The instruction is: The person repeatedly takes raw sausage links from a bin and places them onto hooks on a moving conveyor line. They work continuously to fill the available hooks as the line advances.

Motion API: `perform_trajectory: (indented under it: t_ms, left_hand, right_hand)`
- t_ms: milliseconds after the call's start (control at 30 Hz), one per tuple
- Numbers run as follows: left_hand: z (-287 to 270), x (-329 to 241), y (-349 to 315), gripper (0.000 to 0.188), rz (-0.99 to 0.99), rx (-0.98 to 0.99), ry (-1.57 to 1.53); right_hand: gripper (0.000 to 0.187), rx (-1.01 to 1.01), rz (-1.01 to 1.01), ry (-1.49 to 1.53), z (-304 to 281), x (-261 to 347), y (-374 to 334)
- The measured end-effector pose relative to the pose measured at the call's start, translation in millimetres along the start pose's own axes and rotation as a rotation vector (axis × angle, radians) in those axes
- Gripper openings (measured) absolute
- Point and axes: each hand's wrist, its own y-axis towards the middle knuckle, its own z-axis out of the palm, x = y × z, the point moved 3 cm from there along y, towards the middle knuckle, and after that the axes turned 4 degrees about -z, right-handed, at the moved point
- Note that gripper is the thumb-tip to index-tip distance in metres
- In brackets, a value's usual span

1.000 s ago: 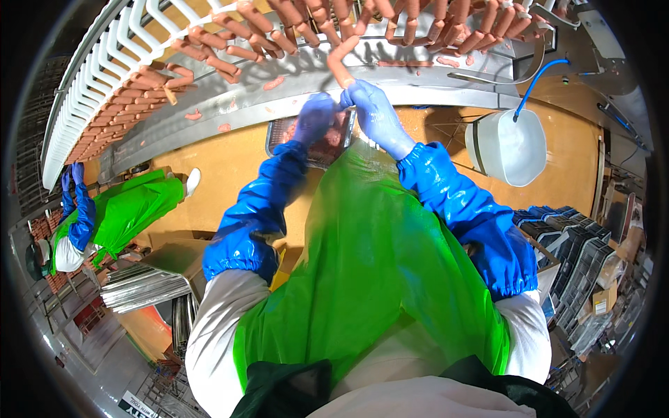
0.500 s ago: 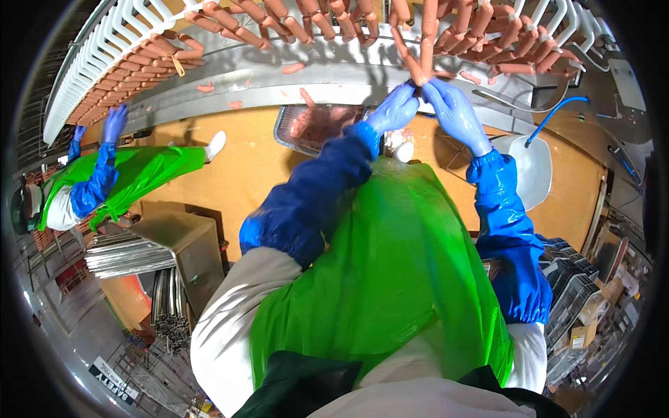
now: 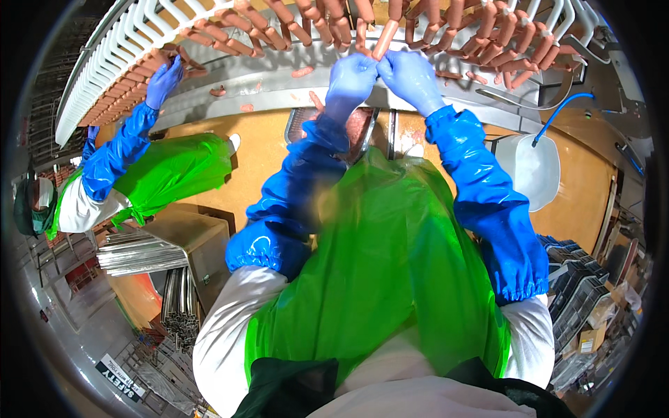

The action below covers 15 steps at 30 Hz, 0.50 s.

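Note:
Linked sausages (image 3: 385, 39) hang in loops from white hooks along the top of the view. Both my hands, in thin blue gloves, are raised to the bottom of one loop in the middle. My left hand (image 3: 352, 82) is closed, its fingertips pinching at the lower end of the links. Close against it, my right hand (image 3: 412, 78) also has its fingers closed at the tip of the same sausage. Exactly where each finger grips is partly hidden by the gloves. Other hanging sausages (image 3: 491, 42) crowd on both sides.
Below the hooks runs a metal ledge (image 3: 272, 94) with loose sausage pieces (image 3: 302, 72). A crate of sausage scraps (image 3: 296, 124) stands beneath, a pale bin (image 3: 533, 171) to the right. At left a co-worker (image 3: 174, 164) reaches to the sausages. Metal rods (image 3: 143, 252) lie behind.
Both my hands have shifted left along the row and slightly up, to another place on the hanging links. The co-worker's raised hand has moved right and up, to the sausages.

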Motion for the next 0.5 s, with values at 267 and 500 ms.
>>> perform_trajectory:
  t_ms: [267, 500]
  left_hand:
    - [67.1, 22.5, 6.2, 0.037, -0.26, 0.076, -1.439]
    - [56.2, 17.8, 13.0, 0.032, -0.233, 0.073, -1.56]
  right_hand:
    - [0.034, -0.229, 0.548, 0.823, 68.2, -26.1, 17.6]
    - [0.033, -0.03, 0.608, 1.09, 53.8, -6.7, 28.1]
